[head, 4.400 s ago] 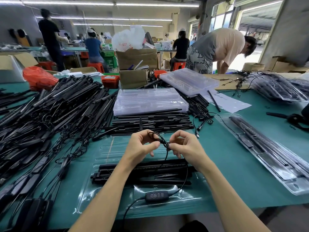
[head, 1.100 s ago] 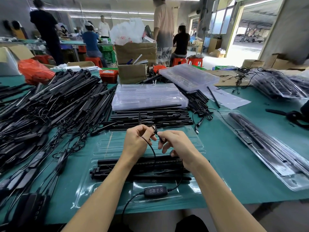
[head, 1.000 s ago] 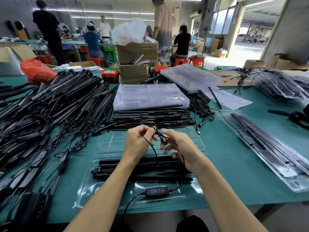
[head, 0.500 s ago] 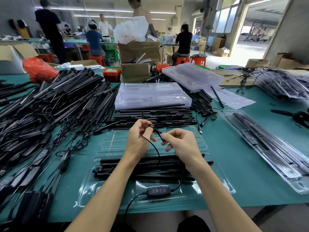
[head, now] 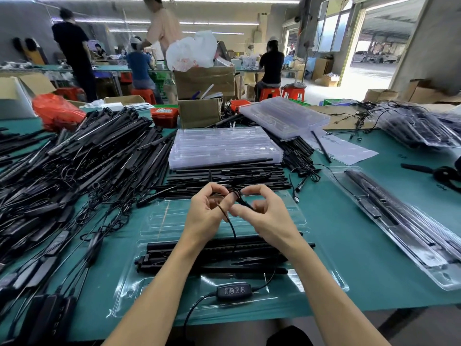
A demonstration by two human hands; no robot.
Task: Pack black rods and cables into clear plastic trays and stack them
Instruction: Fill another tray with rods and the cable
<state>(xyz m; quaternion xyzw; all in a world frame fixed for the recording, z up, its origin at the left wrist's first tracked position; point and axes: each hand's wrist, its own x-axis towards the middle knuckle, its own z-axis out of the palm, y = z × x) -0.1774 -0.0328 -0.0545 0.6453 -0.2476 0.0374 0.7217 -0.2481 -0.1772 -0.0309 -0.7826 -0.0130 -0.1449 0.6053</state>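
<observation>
Both bare forearms reaching forward from the lower edge, converging toward the middle. Left hand [head: 208,214] raised with palm turned inward, fingers curled, thumb and fingertips pinching. Right hand [head: 265,216] just beside it, back facing up, fingers [head: 254,189] bent and arched toward the left hand, thumb tucked under. Fingertips of both nearly touching; slight blur there.

Both forearms come up from the lower edge bare to the wrist, with no sleeve or cuff showing. The left grip [head: 208,213] and right grip [head: 268,218] wear no glove, ring, watch or band.
</observation>
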